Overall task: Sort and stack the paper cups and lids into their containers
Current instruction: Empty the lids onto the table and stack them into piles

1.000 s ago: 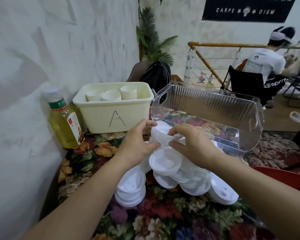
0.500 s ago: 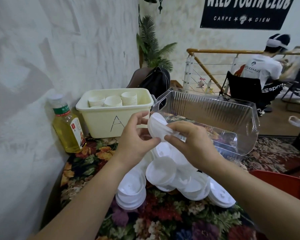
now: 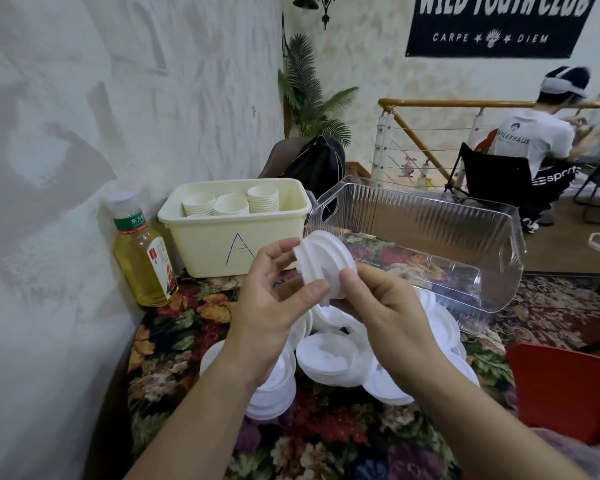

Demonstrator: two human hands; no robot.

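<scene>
Now both hands are holding a small stack of white lids [image 3: 326, 263] above the lid pile [image 3: 329, 363]; the left hand [image 3: 274, 306] and the right hand [image 3: 387, 313] are pinching its edges. Behind, the clear container [image 3: 430, 244] is standing beside the yellow bin [image 3: 232, 237] with paper cups [image 3: 231, 204].

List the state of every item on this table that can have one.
held lids: pinched between left hand and right hand
loose lids: piled on table
paper cups: stacked in bin A
clear container: empty, tilted
bottle: capped, upright
</scene>
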